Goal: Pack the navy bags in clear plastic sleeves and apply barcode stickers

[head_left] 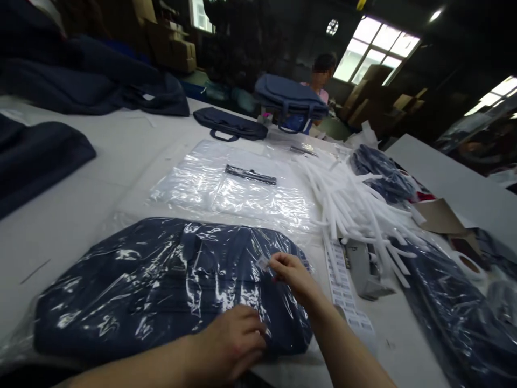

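A navy bag sealed in a clear plastic sleeve (161, 285) lies flat on the white table (81, 178) in front of me. My left hand (232, 345) presses down on its near right part, fingers curled on the plastic. My right hand (293, 275) pinches a small white sticker label (263, 263) over the bag's upper right corner. A strip of barcode labels (343, 291) runs along the table just right of the bag.
A stack of empty clear sleeves (234, 188) with a black strip lies behind the bag. A pile of white foam tubes (355, 205), a grey dispenser (363, 269) and a tape roll (468, 264) sit right. More navy bags (230, 125) lie around. A person (321, 75) works across the table.
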### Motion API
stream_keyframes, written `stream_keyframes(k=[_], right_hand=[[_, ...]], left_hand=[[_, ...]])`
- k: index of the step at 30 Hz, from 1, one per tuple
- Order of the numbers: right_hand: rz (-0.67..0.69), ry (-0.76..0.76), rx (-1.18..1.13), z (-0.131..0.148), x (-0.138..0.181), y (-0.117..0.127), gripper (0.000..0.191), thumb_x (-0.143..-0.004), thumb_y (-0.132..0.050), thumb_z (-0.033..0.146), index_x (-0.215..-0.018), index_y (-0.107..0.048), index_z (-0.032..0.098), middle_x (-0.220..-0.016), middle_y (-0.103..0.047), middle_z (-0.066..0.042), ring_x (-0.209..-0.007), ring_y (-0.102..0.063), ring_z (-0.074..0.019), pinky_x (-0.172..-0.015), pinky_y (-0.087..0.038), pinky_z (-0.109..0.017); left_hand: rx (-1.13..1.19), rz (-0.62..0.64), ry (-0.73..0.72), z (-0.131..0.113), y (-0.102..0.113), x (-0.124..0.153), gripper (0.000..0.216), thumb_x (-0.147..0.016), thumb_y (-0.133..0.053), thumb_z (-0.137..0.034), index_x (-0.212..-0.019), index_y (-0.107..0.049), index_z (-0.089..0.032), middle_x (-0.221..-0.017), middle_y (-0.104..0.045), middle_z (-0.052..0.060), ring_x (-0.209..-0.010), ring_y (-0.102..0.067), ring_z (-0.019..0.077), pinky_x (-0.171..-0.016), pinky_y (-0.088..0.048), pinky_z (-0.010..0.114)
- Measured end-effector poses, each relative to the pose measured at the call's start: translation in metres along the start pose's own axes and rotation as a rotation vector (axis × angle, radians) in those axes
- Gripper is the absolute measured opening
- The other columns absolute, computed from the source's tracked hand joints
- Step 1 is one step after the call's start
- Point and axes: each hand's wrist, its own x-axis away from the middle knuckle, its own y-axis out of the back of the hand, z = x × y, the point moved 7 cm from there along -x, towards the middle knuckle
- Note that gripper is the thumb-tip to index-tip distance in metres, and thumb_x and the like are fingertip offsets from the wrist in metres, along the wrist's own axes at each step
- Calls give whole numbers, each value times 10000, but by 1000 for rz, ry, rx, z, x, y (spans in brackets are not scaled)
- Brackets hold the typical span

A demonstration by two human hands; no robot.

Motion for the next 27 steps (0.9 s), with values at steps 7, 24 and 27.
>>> stream_keyframes(k=[7,24,27], right_hand=[[221,-217,250,-7,-82,-104,72,-644,-652,202,-597,-626,153,-618,-534,-9,-575,-474,-119,-446,-463,-236],[115,-114,842,-14,-85,-116,284,-776,-629,251,-1043,-675,170,-1044,-667,-108,-1056,-583,-298,-966,-445,-472],[139,281,1055,-10,-55,-132,580,-843,-577,424,-1363,-444,204,-1441,-412,-116,-1361,-287,-322,-1136,-195,-518]], left_hand=[[-461,-241,352,84,107,90,222,-921,-521,-253,-1094,-648,-197,-1139,-644,51,-1130,-497,253,-990,-406,413],[-433,70,346,148,80,79,497,-934,-359,-582,-1311,-516,-297,-1356,-506,-15,-1368,-269,275,-1111,129,500],[-430,114,368,151,75,78,519,-944,-315,-583,-1346,-474,-297,-1383,-477,10,-1378,-250,274,-1102,135,521]])
